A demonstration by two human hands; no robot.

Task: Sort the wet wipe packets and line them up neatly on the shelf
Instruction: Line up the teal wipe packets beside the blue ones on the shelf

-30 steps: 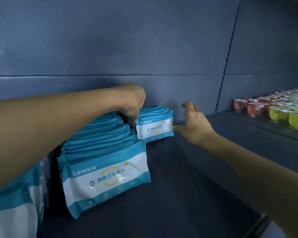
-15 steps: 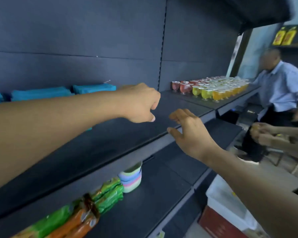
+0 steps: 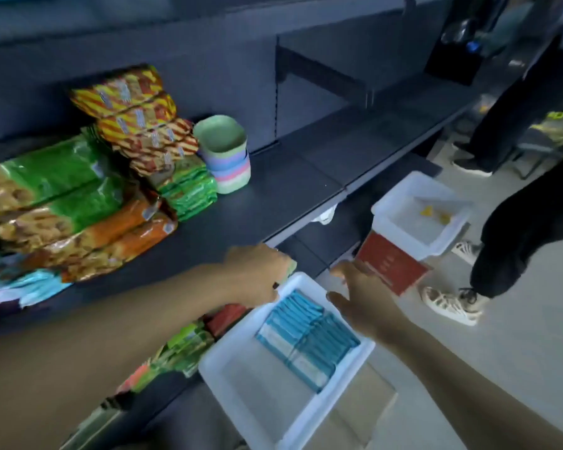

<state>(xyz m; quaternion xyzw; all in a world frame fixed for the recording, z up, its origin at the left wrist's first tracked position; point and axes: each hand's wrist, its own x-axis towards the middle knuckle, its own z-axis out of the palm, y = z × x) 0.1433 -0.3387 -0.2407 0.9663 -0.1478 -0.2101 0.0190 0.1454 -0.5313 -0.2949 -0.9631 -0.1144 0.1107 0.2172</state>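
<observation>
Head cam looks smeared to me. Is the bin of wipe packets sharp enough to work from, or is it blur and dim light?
Head view: motion blur softens everything; the wet wipe packets in the white bin show as teal-and-white stripes, print unreadable. Head view: the shelf is dim, the floor brighter. Head view: wide-angle bending at the edges; both the left hand and the right hand look smeared.

White bins (image 3: 306,414) — two: near one holds wet wipe packets (image 3: 306,332), far one (image 3: 400,203) two small yellow bits. Packets stand in tight rows, blurred, exact count not possible. Stacked cups (image 3: 225,157) — one stack, about four colours. Snack bags (image 3: 78,196) — several, too overlapped for counting. Red box (image 3: 390,264) — one. Hands — two. Bystanders' sandals (image 3: 449,303) — two.
</observation>
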